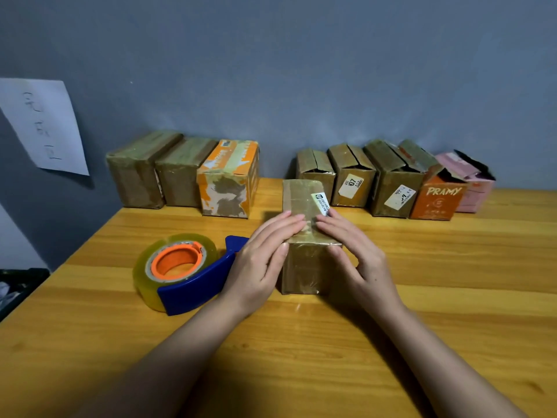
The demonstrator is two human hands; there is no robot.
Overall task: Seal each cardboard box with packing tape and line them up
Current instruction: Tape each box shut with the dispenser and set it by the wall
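Note:
A brown cardboard box (301, 267) stands in the middle of the wooden table, its top covered with glossy tape. My left hand (262, 257) lies on the box's top left edge with straight fingers pressing the tape, thumb down the left side. My right hand (355, 254) mirrors it on the right, fingers flat on the top and thumb on the front face. A blue tape dispenser (193, 285) with a clear tape roll (174, 260) on an orange core lies just left of my left hand.
Three taped boxes (180, 173) stand in a row at the back left against the grey wall. Several boxes with loose flaps (388, 179), one orange and one pink, stand at the back right. A paper note (45, 125) hangs on the wall at left.

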